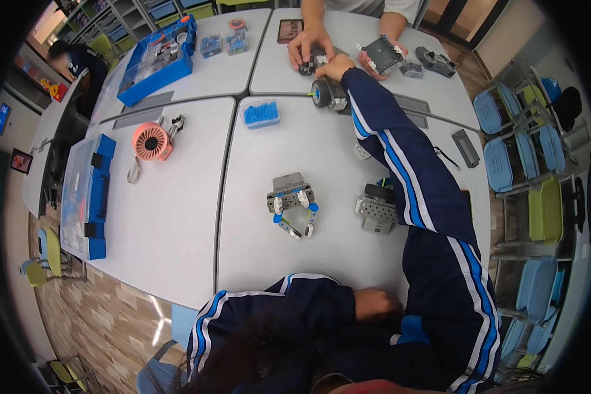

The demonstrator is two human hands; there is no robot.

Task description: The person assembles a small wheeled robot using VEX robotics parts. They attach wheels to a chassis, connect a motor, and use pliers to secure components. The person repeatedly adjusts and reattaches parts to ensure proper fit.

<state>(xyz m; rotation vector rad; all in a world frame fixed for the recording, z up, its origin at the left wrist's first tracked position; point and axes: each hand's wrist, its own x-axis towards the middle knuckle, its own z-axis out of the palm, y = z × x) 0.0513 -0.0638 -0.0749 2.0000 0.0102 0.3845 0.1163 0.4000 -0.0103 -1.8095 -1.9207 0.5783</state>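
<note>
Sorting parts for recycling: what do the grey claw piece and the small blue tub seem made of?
The grey claw piece looks like matte moulded plastic, with white and blue snap-in joints. The small blue tub seems clear glossy plastic; blue bits show through its walls.

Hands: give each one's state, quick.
Left hand: closed, resting at the table edge, holding nothing visible.
Right hand: on the wheeled model; grip cannot be told.

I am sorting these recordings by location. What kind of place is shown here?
Probably a classroom or maker room for building robot kits. Grey tables are pushed together, stacked blue and green chairs stand at the side, and a blue parts box and a small grey claw assembly lie out.
</note>
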